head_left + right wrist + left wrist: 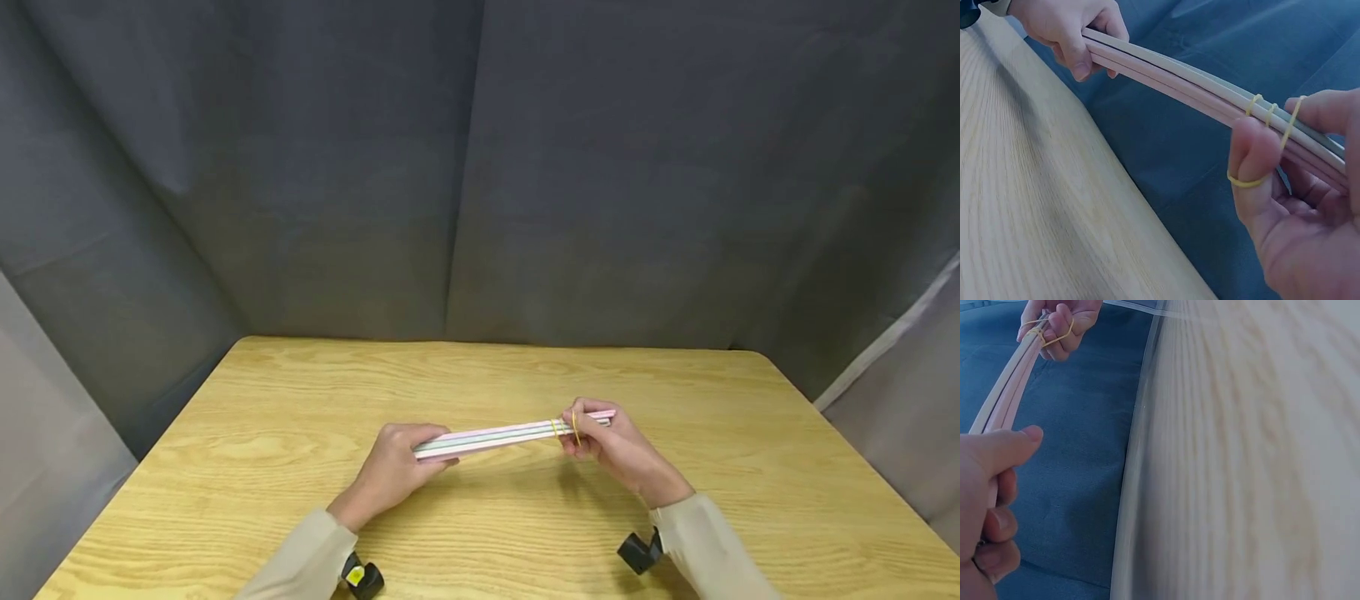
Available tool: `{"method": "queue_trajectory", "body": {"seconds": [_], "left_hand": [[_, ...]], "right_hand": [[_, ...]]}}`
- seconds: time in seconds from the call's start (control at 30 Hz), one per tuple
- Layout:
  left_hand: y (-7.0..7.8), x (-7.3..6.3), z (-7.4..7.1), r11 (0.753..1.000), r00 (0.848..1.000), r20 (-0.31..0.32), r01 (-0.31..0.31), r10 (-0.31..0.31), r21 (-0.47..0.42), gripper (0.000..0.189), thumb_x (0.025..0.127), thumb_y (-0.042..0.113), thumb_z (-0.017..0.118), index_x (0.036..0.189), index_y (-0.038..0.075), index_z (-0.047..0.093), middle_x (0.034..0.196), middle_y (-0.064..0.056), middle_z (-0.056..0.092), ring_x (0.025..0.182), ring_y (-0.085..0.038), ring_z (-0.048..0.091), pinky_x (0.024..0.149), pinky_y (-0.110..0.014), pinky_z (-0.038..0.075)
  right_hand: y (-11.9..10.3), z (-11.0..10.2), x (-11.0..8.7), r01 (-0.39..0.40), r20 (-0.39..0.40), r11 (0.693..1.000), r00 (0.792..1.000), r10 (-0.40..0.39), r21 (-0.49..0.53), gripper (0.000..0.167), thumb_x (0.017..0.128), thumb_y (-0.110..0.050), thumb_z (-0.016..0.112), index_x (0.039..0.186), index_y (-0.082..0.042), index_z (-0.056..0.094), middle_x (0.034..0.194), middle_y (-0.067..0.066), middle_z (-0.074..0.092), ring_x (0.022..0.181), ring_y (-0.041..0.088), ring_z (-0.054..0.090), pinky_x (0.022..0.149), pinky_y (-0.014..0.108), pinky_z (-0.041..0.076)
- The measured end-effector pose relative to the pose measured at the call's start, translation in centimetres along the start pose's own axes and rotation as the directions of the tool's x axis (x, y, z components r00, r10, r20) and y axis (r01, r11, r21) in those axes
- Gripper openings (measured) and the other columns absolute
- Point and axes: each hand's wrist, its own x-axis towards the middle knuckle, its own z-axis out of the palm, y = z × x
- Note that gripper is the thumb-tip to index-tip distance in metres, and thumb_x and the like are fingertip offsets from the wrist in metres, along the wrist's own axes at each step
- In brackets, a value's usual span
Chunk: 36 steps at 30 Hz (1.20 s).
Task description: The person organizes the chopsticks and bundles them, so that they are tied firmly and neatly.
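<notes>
Dark grey curtain [337, 167] hangs all along the back, and in front of it spreads the wood-grained worktop [315, 392], its far corners rounded. And here's the action: a bundle of slim sticks [495, 436], pink, white and green, held up over the worktop between its left and right edges, well short of the far edge! The left hand [393, 471] has one end firmly in its grip, thumb along one side, fingers curled round. Over at the other end, the right hand [607, 442] pinches the bundle, and look at that yellow rubber band [1246, 183]: it loops round the sticks and stretches over the right hand's fingertips! Pale sleeves [307, 558] reach in from the near side, a small black device [640, 552] by the right wrist.
</notes>
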Motion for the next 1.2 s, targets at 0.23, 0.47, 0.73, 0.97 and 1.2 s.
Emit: {"method": "queue_trajectory", "body": {"seconds": [0.23,0.47,0.73,0.97,1.2], "left_hand": [[-0.3,0.1,0.1,1.000,1.000,0.017,0.013,-0.013,0.001,0.022,0.074,0.012,0.083,0.093,0.007,0.074,0.092,-0.007,0.075,0.078,-0.016,0.072,0.069,-0.022,0.055],[-0.7,0.2,0.1,0.999,0.999,0.016,0.029,-0.030,0.027,0.023,0.072,0.012,0.084,0.092,0.007,0.075,0.090,-0.007,0.075,0.077,-0.017,0.072,0.070,-0.022,0.056],[-0.8,-0.5,0.1,0.998,0.998,0.024,0.059,-0.059,-0.010,0.023,0.071,0.013,0.085,0.091,0.007,0.076,0.088,-0.006,0.075,0.075,-0.013,0.071,0.066,-0.023,0.055],[-0.7,-0.3,-0.2,0.975,0.982,0.050,0.187,-0.182,-0.122,0.024,0.069,0.012,0.086,0.091,0.010,0.076,0.087,-0.003,0.075,0.074,-0.006,0.068,0.065,-0.021,0.053],[0.8,-0.9,-0.5,0.923,0.941,0.128,0.334,-0.314,-0.192,0.023,0.070,0.016,0.086,0.090,0.011,0.076,0.089,-0.005,0.075,0.075,-0.006,0.067,0.064,-0.021,0.052]], "right_hand": [[-0.3,-0.6,-0.2,0.027,-0.060,1.000,0.998,-0.026,0.006,0.025,0.100,-0.002,0.041,0.090,-0.013,0.061,0.095,-0.003,0.062,0.083,0.008,0.061,0.077,0.024,0.052],[-0.6,-1.0,-0.5,-0.033,-0.162,0.985,0.987,0.006,-0.167,0.015,0.101,-0.010,0.047,0.093,-0.011,0.059,0.096,-0.004,0.060,0.087,0.007,0.057,0.078,0.022,0.047],[-0.9,-1.2,-0.9,-0.090,-0.128,0.910,0.991,0.041,-0.405,0.020,0.097,-0.009,0.056,0.105,0.009,0.055,0.096,-0.001,0.061,0.081,0.005,0.056,0.071,0.024,0.047],[-0.8,-0.9,-0.9,-0.048,-0.085,0.887,0.996,0.010,-0.460,0.016,0.090,-0.003,0.065,0.102,0.005,0.059,0.089,0.011,0.062,0.074,0.008,0.058,0.063,0.024,0.050],[-1.2,-0.4,-1.7,-0.057,-0.079,0.856,0.997,0.019,-0.514,0.014,0.089,-0.006,0.067,0.099,0.001,0.063,0.088,0.017,0.065,0.073,0.008,0.060,0.059,0.024,0.049]]}}
